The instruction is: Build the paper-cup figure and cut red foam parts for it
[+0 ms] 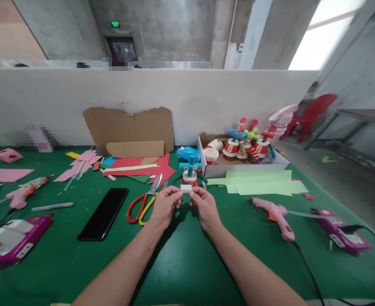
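In the head view, both hands are clamped on one small white piece [186, 188], the left hand [167, 206] pinching one end and the right hand [205, 208] the other, just in front of a paper-cup figure [190, 167] on the green table [181, 263]; whether the piece touches the figure cannot be told. The figure stands upright and seems largely put together: its red-and-white cup body, blue head with round eyes, coiled arms at both sides and upright teal spring are all in place. Behind it to the right, a white box [245, 170] holds several similar figures [237, 146], which look further along, with red discs on some of their springs; no such disc shows on the near one. The white piece, held loose in the fingers, appears not yet fixed, so that and perhaps a topping disc seem left. The right-side pink glue gun [278, 212] and the scissors [144, 204] lie on the table, not in use.
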{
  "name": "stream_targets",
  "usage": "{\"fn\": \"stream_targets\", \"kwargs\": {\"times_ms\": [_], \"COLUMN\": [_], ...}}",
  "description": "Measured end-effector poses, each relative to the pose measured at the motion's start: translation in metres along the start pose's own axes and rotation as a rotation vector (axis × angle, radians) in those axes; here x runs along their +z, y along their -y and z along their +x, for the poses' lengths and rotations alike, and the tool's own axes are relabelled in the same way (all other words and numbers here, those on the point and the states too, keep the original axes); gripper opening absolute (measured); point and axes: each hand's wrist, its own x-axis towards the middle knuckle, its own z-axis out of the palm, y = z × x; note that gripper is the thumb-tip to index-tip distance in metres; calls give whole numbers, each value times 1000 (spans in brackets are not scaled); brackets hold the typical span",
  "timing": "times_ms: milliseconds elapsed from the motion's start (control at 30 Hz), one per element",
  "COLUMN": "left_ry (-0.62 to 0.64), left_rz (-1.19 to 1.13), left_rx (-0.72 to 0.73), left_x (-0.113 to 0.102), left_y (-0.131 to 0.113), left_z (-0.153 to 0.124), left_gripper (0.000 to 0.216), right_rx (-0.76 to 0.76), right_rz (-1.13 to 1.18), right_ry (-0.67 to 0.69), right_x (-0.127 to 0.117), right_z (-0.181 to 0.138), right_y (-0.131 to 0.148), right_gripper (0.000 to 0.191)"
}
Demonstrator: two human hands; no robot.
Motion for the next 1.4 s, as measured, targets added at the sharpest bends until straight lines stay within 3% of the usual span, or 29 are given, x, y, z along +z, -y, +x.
{"fn": "stream_targets", "kwargs": {"times_ms": [933, 1233, 1400], "left_ry": [9, 17, 20], "left_rz": [32, 66, 72], "left_rx": [28, 61, 70], "left_x": [-1, -3, -4], "left_y": [-1, 2, 2], "left_z": [0, 1, 1], "left_gripper": [31, 29, 28], "right_rx": [48, 155, 121], "right_rz": [-34, 42, 33], "right_ry": [21, 51, 36], "right_x": [1, 0, 0], "right_z": [-3, -2, -2], "right_y": [4, 6, 6], "right_gripper": [24, 26, 25]}}
